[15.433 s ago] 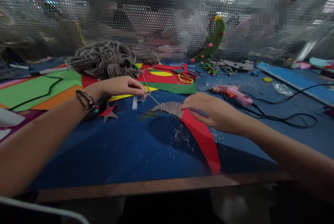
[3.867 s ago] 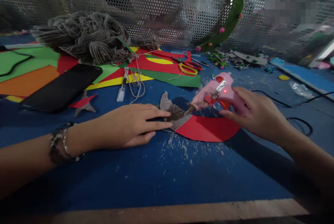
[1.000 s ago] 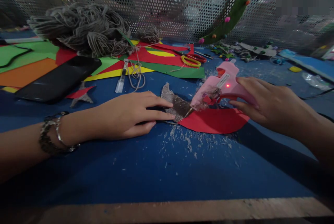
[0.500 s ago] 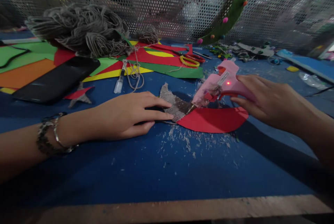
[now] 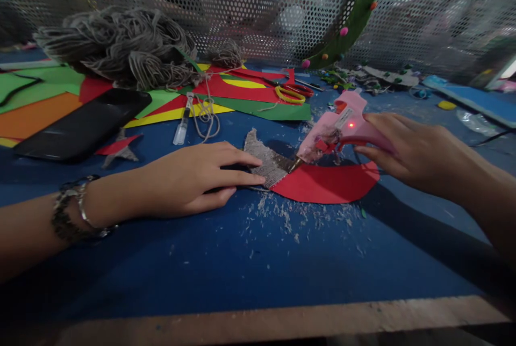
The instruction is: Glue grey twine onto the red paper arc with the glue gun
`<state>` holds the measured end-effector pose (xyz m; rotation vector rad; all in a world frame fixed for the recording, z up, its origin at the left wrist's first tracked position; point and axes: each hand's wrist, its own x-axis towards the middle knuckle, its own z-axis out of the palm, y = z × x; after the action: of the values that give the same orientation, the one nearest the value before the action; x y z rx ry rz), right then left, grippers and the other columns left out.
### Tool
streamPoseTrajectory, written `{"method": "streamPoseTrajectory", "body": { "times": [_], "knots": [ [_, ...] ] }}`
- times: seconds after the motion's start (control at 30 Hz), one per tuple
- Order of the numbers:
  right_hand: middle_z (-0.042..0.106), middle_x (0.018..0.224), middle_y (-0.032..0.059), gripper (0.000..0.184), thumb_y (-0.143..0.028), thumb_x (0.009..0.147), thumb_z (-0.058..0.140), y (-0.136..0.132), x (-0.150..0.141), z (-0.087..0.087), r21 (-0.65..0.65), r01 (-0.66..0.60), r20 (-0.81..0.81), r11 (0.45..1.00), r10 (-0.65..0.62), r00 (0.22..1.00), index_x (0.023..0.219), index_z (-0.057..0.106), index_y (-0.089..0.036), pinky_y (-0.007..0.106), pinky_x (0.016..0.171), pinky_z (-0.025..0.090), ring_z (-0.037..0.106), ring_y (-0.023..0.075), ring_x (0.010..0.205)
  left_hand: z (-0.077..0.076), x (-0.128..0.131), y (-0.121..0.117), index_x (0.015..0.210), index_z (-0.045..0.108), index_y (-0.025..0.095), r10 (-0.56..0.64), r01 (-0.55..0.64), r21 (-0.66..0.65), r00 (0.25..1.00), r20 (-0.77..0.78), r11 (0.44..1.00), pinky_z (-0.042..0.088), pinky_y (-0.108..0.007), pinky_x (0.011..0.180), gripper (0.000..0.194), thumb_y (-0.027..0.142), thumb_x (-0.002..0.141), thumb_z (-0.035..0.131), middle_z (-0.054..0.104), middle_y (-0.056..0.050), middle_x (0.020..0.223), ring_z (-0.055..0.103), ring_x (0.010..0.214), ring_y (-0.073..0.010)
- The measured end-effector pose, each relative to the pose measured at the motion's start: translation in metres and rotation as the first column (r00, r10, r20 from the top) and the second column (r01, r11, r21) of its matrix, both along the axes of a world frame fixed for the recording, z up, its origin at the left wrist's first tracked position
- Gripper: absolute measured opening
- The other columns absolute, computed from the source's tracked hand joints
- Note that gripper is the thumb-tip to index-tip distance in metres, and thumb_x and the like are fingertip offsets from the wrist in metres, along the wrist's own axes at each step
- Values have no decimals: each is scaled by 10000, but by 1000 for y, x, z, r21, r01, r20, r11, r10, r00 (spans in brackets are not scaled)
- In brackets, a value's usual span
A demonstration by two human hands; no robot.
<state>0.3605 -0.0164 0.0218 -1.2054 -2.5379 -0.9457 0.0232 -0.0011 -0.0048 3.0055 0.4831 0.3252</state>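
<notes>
A red paper cutout (image 5: 328, 185) lies flat on the blue table, its left end covered with rows of grey yarn (image 5: 268, 160) that form a fin or tail shape. My left hand (image 5: 207, 177) rests beside it, fingers stretched out, the fingertips pressing on the yarn-covered part. My right hand (image 5: 407, 144) is closed around the handle of a pink hot glue gun (image 5: 332, 128) with a lit red light. Its metal nozzle touches down near where the yarn meets the bare red paper. A thin strand of yarn runs under my left fingertips.
Behind lie a heap of grey yarn (image 5: 124, 48), coloured paper sheets (image 5: 262, 107), yellow-handled scissors (image 5: 290, 94) and a black phone (image 5: 86, 125). A small star (image 5: 121, 150) and a clear-capped pen (image 5: 183, 123) are nearer. Fuzz scraps dot the table; a perforated metal screen (image 5: 250, 13) stands at the back.
The whole view has shifted slightly. Both hands, the glue gun and the paper cutout keep nearly the same places relative to each other; the nozzle stays at the yarn's edge.
</notes>
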Motion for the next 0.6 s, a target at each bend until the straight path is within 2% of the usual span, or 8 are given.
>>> {"method": "streamPoseTrajectory", "body": {
  "times": [0.23, 0.33, 0.6],
  "knots": [
    [678, 879, 129, 500, -455, 942, 161, 2, 2, 4, 23, -13, 25, 1000, 13, 1000, 1003, 537, -130, 285, 472, 447, 652, 201, 700, 0, 0, 0, 1238, 559, 230, 5, -5, -12, 1000, 16, 1000, 454, -390, 909, 381, 191, 915, 361, 549, -79, 1296, 530, 1076, -236],
    [673, 863, 111, 480, -466, 938, 170, 2, 3, 3, -8, 1, 4, 1000, -1, 1000, 983, 534, -156, 286, 470, 441, 645, 200, 702, 1, 0, 0, 1241, 557, 239, 14, -14, -28, 1000, 7, 1000, 449, -386, 918, 383, 191, 910, 371, 549, -74, 1297, 527, 1083, -232],
    [671, 868, 118, 518, -494, 934, 153, 3, 7, 4, -10, 15, -3, 1000, -16, 1000, 1002, 535, -151, 291, 482, 429, 630, 199, 700, 0, 0, -1, 1236, 561, 224, 4, -4, -2, 1000, 8, 1000, 458, -394, 906, 379, 195, 917, 358, 548, -78, 1298, 532, 1080, -240]
  ]
}}
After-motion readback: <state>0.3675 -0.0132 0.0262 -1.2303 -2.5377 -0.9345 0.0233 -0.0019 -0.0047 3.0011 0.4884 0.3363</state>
